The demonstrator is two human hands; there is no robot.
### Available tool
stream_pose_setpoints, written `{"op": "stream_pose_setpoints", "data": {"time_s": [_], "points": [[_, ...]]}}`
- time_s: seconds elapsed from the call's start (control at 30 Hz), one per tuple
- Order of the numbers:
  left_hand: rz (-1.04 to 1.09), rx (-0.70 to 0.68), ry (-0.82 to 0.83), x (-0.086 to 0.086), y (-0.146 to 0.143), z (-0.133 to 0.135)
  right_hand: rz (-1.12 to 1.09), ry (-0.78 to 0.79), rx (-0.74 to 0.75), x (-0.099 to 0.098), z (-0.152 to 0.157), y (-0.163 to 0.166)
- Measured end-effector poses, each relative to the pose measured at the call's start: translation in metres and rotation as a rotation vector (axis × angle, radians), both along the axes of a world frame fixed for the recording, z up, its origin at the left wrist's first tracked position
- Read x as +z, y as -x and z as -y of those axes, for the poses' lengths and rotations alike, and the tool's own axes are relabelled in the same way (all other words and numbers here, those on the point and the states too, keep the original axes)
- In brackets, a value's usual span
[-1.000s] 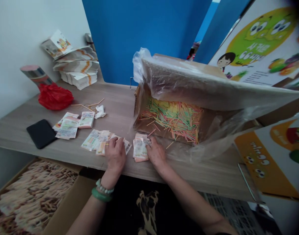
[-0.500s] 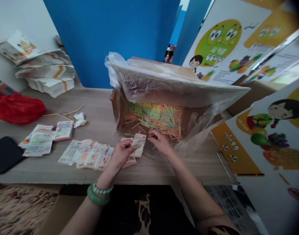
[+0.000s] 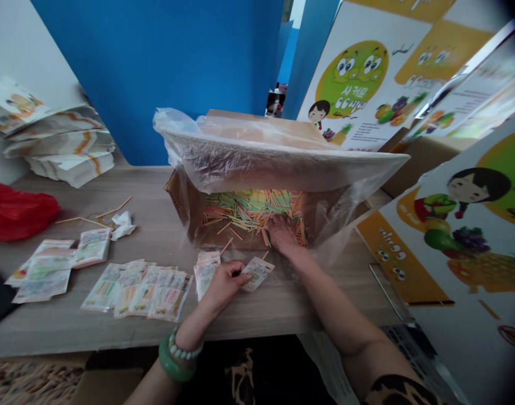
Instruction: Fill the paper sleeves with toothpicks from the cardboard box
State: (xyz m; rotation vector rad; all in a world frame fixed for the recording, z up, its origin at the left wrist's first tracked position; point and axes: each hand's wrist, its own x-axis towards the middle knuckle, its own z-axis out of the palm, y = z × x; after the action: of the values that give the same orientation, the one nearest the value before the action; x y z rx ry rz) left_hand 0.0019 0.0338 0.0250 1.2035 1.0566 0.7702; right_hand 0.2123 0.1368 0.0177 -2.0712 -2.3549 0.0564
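My left hand pinches a small printed clear packet over the table, tilted to the right. A thin stick pokes up at the packet's top edge. My right hand is down inside an open cardboard box, its fingers curled into a heap of thin coloured sticks. Its fingertips are partly hidden, with a few sticks beside the thumb. Left of my left hand lie another printed packet and a fanned row of filled packets.
Clear plastic lining drapes over the box's raised flap. Further left are more packets, a crumpled tissue, a red bag and stacked printed cartons. Large printed boxes stand on the right; a blue panel rises behind.
My right hand has moved from beside the packet into the sticks in the box. The packet in my left hand has come lower and tilted right. The whole view has shifted.
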Motion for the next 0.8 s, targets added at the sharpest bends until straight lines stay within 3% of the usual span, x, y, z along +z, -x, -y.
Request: {"op": "stream_pose_setpoints", "data": {"time_s": [0.23, 0.33, 0.43, 0.5, 0.67, 0.8], "points": [[0.164, 0.14, 0.119, 0.001, 0.009, -0.005, -0.26, -0.064, -0.112, 0.009, -0.009, -0.018], [0.269, 0.268, 0.145, 0.005, 0.016, -0.009, -0.607, -0.146, -0.155, 0.013, -0.012, -0.004], [0.329, 0.41, 0.157, 0.007, 0.024, -0.013, -1.095, -0.154, -0.023, 0.006, -0.009, 0.031], [0.336, 0.473, 0.156, 0.007, 0.029, -0.015, -1.288, -0.074, 0.086, -0.006, -0.005, 0.056], [0.352, 0.488, 0.184, 0.008, 0.042, -0.016, -1.33, 0.033, 0.07, -0.036, 0.0, 0.085], [0.396, 0.491, 0.264, 0.006, 0.046, -0.019, -1.355, 0.035, 0.004, -0.039, -0.001, 0.082]]}}
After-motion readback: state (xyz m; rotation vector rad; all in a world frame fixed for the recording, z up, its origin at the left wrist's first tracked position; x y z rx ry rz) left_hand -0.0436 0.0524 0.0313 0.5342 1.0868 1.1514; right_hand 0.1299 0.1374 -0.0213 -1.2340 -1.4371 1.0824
